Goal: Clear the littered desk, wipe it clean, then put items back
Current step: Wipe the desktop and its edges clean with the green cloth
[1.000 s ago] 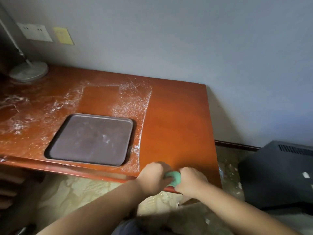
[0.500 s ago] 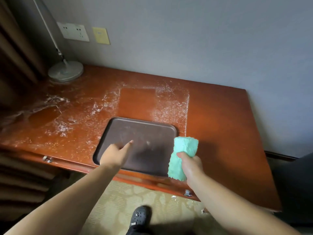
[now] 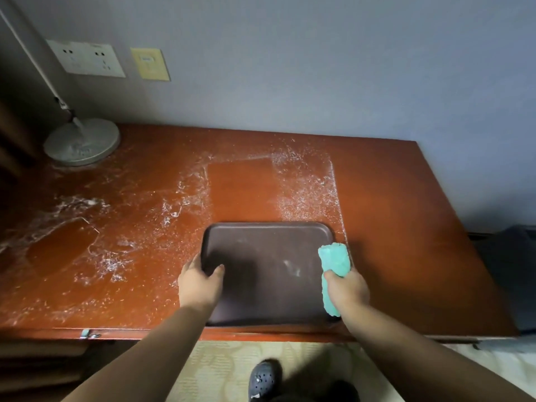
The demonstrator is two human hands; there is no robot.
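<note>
A dark brown tray (image 3: 269, 248) lies near the front edge of the reddish wooden desk (image 3: 406, 227). My left hand (image 3: 198, 284) grips the tray's left rim, thumb inside on the tray floor. My right hand (image 3: 348, 291) holds a folded green cloth (image 3: 335, 261) at the tray's right edge. White powder (image 3: 307, 187) is scattered over the desk's middle and left, with clean rectangular patches in it. The desk's right part has no powder.
A lamp with a round grey base (image 3: 82, 142) stands at the back left by the wall. Wall sockets (image 3: 87, 58) and a yellow plate (image 3: 149, 63) sit above it. A dark object (image 3: 504, 271) is beyond the desk's right end. A black shoe (image 3: 262, 381) is on the floor below.
My hands came apart from wringing the cloth at the desk's front edge. The left hand reached to the tray and took its left rim; the right hand brought the cloth to the tray's right edge.
</note>
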